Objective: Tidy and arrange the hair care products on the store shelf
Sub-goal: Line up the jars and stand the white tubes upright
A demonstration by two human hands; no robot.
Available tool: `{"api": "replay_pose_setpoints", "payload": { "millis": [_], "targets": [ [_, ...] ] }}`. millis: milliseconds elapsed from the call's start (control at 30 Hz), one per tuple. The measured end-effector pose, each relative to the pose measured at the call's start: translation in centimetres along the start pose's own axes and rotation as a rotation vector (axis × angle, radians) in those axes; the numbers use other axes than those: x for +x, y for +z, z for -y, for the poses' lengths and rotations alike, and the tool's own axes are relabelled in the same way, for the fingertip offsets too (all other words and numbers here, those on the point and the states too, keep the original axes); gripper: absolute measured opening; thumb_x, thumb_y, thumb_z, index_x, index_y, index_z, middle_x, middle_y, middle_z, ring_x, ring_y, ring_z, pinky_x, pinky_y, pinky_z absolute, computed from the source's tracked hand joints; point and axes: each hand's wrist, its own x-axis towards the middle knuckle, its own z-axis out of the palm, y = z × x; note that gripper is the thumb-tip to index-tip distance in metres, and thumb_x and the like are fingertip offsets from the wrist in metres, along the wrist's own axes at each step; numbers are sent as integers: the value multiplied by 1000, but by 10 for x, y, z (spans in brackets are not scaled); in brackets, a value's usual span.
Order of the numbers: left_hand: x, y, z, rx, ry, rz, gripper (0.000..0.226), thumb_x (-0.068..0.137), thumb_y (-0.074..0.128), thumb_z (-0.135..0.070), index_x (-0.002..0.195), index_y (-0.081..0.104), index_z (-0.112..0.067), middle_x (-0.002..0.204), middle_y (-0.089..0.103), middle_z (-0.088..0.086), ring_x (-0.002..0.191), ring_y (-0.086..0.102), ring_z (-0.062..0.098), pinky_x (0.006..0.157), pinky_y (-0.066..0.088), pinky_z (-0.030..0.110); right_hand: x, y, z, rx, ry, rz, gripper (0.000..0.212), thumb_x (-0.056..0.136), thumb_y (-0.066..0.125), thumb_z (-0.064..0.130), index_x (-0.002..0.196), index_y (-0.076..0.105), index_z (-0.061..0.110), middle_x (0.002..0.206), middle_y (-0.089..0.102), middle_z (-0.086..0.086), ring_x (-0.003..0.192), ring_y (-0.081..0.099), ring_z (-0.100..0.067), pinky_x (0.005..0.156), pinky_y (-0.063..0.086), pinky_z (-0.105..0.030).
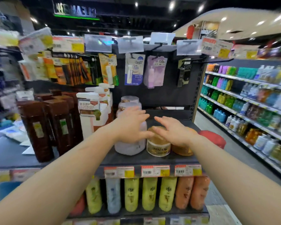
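Both arms reach forward over the dark shelf (128, 159). The left hand (130, 124) is released, its fingers spread and straight, in front of a pale lilac jar (128, 147); if it touches the jar I cannot tell. The right hand (172, 130) is also released, fingers straight, just above the gold lid of the Pantene jar (158, 146), which stands on the shelf just right of the lilac jar. An orange jar (182, 151) stands beside the Pantene jar on the right, partly hidden by the right wrist, and a red lid (214, 138) shows further right. Brown bottles (47, 124) and white pump bottles (94, 111) stand at the left. Yellow and orange bottles (149, 194) fill the shelf below.
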Motion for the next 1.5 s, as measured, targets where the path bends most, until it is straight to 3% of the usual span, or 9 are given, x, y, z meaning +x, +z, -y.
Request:
{"api": "replay_pose_setpoints", "payload": {
  "millis": [133,233,467,700,900,1067,1233,1400,1500],
  "targets": [
    [-29,-2,14,-78,4,5,80,87,42,-68,149,28,-20,156,27,4,145,16,24,119,13,41,-18,6,34,-74,87,37,62,96,33,57,151,19,33,160,18,-8,147,13,-28,118,16,-48],
    [-55,-5,21,-124,-3,13,82,88,44,-65,151,20,-19,159,19,3,147,8,22,118,8,38,-28,10,56,-112,111,35,62,96,34,57,151,19,32,159,18,-9,147,14,-29,118,17,-46],
    [-135,-9,45,-185,-93,11,84,89,50,-59,152,18,-14,158,23,3,145,19,20,118,16,32,-46,31,110,-51,10,48,66,94,39,57,150,26,25,156,30,-4,143,25,-25,117,23,-41],
    [-217,-12,94,-228,-241,0,82,88,54,-55,152,17,-21,158,23,-2,148,11,25,119,13,37,-52,58,198,-12,-97,66,67,91,39,62,149,28,29,155,32,-1,143,27,-22,116,26,-42],
    [-277,-8,174,-206,-289,-6,86,84,57,-60,151,22,-19,156,29,0,143,23,21,117,20,35,-36,83,286,41,-143,93,65,94,41,56,150,27,26,156,30,-1,144,26,-19,117,24,-36],
    [-323,-12,272,-166,-295,-6,85,83,58,-62,150,26,-20,154,33,2,141,28,21,115,26,39,1,127,378,99,-127,74,65,93,48,52,149,30,25,154,35,-3,141,31,-23,115,27,-38],
    [-352,-24,359,-112,-195,47,80,84,58,-59,148,31,-20,154,34,2,140,30,20,115,26,36,38,162,462,161,-79,71,63,94,51,47,148,31,23,153,35,-1,141,31,-20,114,23,-31],
    [-346,-20,416,-113,-168,71,79,86,56,-57,150,27,-18,152,36,5,139,32,23,114,26,35,63,182,496,167,-21,47,58,94,53,42,146,34,25,149,41,0,135,38,-20,107,28,-27],
    [-330,-10,441,-142,-143,78,80,86,56,-57,150,27,-18,154,33,5,141,29,23,115,25,36,86,189,497,148,31,47,60,94,53,45,147,33,24,150,40,1,136,37,-20,110,28,-30]
  ]
}}
